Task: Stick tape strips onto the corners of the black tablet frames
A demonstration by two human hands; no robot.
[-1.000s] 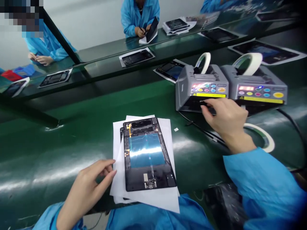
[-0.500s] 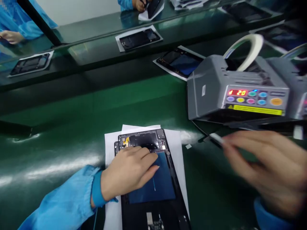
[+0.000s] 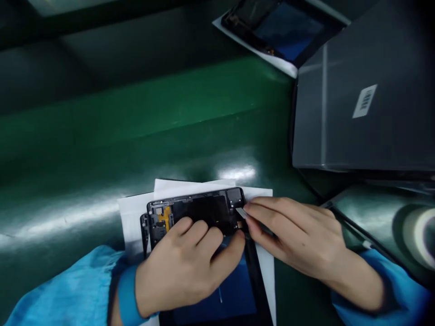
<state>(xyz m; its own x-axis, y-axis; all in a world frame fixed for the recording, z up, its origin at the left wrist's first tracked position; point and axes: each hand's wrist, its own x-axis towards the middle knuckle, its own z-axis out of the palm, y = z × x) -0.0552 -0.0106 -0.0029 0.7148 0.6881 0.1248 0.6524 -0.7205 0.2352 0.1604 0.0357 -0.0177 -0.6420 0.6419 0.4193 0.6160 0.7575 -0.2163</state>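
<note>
An opened tablet (image 3: 200,210), its inner parts and orange flex cable exposed, lies on white sheets (image 3: 136,217). My left hand (image 3: 190,267) rests across it with curled fingers, the thumb reaching toward the right edge. Its fingertips are partly hidden. At the tablet's upper right corner, my right hand (image 3: 299,240) pinches a small white strip of tape (image 3: 242,213) between thumb and fingers. One end of the strip is close over the tablet's frame; I cannot tell whether it touches. A blue band (image 3: 129,296) circles my left wrist.
A grey tape dispenser (image 3: 340,113) with a barcode label stands at the right. Behind it lies another opened tablet (image 3: 288,29) on white paper. A roll of tape (image 3: 419,237) is at the right edge, near a dark cable (image 3: 311,188).
My right hand has come left from beside the dispenser to the tablet's corner, bringing the tape strip. My left hand stays on the tablet, its thumb now nearer that corner. The view has tilted down.
</note>
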